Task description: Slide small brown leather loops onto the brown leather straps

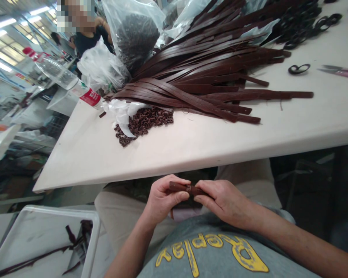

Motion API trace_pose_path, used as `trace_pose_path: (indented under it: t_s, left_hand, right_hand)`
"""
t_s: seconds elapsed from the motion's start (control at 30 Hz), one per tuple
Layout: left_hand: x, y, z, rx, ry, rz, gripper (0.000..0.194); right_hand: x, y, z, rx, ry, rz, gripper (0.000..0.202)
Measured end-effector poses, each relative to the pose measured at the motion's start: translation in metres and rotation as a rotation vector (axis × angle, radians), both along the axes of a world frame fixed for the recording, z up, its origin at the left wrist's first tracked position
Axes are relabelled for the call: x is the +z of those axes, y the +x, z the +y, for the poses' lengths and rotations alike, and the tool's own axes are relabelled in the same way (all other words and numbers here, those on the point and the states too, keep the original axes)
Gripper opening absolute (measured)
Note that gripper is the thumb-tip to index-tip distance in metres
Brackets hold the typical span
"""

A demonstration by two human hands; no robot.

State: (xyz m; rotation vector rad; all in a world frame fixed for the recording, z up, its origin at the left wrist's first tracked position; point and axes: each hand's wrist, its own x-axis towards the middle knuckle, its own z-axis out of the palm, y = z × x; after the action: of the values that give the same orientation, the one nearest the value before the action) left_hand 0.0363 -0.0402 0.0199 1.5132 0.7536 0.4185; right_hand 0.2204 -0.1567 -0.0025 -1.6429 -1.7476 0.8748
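Above my lap, both hands grip a dark brown leather strap [177, 186]. A small brown loop [188, 188] sits around the strap between my hands. My left hand [164, 197] pinches the strap beside the loop, its short end lying over the fingers. On the other side of the loop, my right hand [224, 200] has thumb and forefinger closed on the strap, and the rest of it is hidden by that hand. On the table lie a pile of similar small brown loops [150, 119] and a large bundle of brown straps [185, 83].
The white table's edge [191, 166] runs just beyond my hands. On it are a plastic bottle [87, 94], plastic bags [136, 34], scissors [340, 71] and black coiled strips [298, 23]. A white tray [95, 231] with brown scraps stands lower left. A person [89, 40] is across the table.
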Motion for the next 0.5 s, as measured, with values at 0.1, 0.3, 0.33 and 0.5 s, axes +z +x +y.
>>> trace_pose_path:
  t_s: [0.1,0.3,0.33,0.5]
  left_hand:
    - [0.002,0.004,-0.003,-0.019,-0.063,0.001,0.027]
    - [0.001,0.009,-0.008,-0.016,-0.117,-0.035,0.026]
    - [0.0,0.008,-0.007,-0.008,-0.11,-0.047,0.025]
    - [0.0,0.0,-0.003,0.042,-0.1,-0.053,0.024]
  right_hand:
    - [-0.004,-0.002,0.001,0.006,0.065,-0.034,0.028]
    - [0.005,-0.003,0.005,0.029,0.039,0.007,0.029]
    - [0.008,-0.001,0.005,0.039,0.007,0.021,0.026]
    - [0.019,0.014,-0.004,0.052,-0.159,0.046,0.016]
